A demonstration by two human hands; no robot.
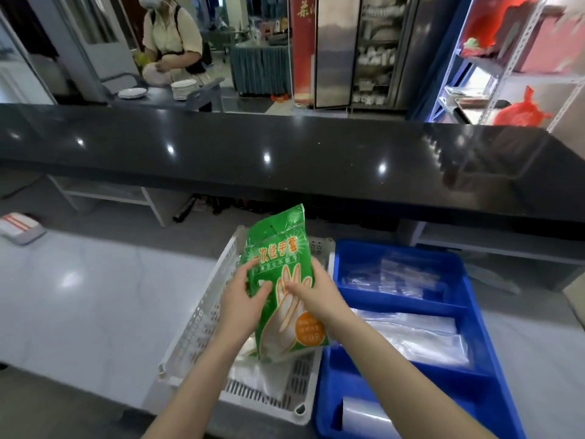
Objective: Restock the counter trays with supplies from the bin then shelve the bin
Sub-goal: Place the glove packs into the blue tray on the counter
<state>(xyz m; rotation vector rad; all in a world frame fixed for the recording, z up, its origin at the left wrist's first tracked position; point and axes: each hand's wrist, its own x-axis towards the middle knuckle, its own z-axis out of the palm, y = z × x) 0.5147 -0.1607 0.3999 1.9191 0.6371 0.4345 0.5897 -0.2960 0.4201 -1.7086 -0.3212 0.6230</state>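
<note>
**Head view: green glove packets held over white bin, blue tray alongside**

Item 1. Green printed plastic packets of disposable gloves (280, 280), with orange lettering and a white hand outline on the front one. More than one packet is stacked together, held upright and slightly tilted above the bin; the lower edge sits just over the bin's contents.

Item 2. Left hand (242, 296). Grips the left edge of the packets, thumb on the printed face, the fingers (250, 267) curled round the edge and closed on the packets.

Item 3. Right hand (316, 288). Grips the right side of the same packets, the fingers closed across the front face, the wrist crossing the bin's right wall.

Item 4. White perforated plastic bin (196, 324), rectangular, resting on the pale grey glossy tabletop (79, 296). Inside, clear plastic bags lie flat on the slotted floor beneath the packets.

Item 5. Blue plastic compartment tray (468, 384), touching the bin's right side. The far compartment holds clear plastic sleeves (399, 277); the middle one holds flat clear bags (421, 337); the near one holds a pale roll or stack, too cut off to identify.

Item 6. Black polished raised counter (285, 153), running across behind the bin and tray.

Item 7. Folded white cloth with red stripes (20, 228), at the far left of the tabletop, well apart from the bin.
</note>
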